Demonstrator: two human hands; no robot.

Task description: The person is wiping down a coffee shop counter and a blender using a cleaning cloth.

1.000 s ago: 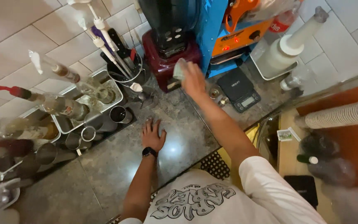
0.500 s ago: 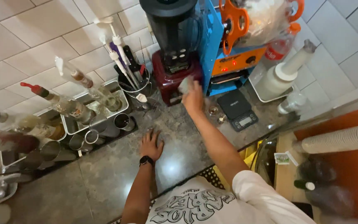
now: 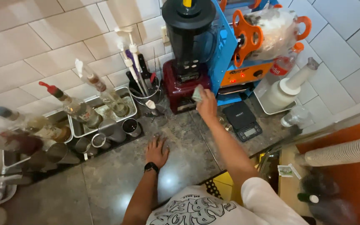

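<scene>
The right hand (image 3: 207,104) is stretched forward and closed around a small pale, greenish cloth (image 3: 197,93), pressing it against the front of the dark red base of the blender (image 3: 184,85), just below the black jar. The left hand (image 3: 156,151) lies flat on the stone bench (image 3: 117,179), fingers spread wide and holding nothing; a black watch (image 3: 151,167) sits on that wrist. Just right of the right hand a small black scale (image 3: 242,121) rests on the bench. Behind it stands a blue machine (image 3: 238,62) with an orange front panel and orange handles, a clear plastic roll on top. To its right a white squeeze bottle (image 3: 290,85) leans in a white tray, with a clear bottle with an orange cap behind it. Left of the blender a round holder (image 3: 146,93) carries long spoons and tools, and steel trays (image 3: 105,112) hold glass bottles with pour spouts beside small metal cups (image 3: 130,126). A stack of white cups (image 3: 342,152) lies on its side at the right edge, and a small white packet with green print (image 3: 285,170) lies below it. Compared with half a second earlier, the right hand has gone a little further up the blender base, while the left hand has stayed planted in the same spot.
</scene>
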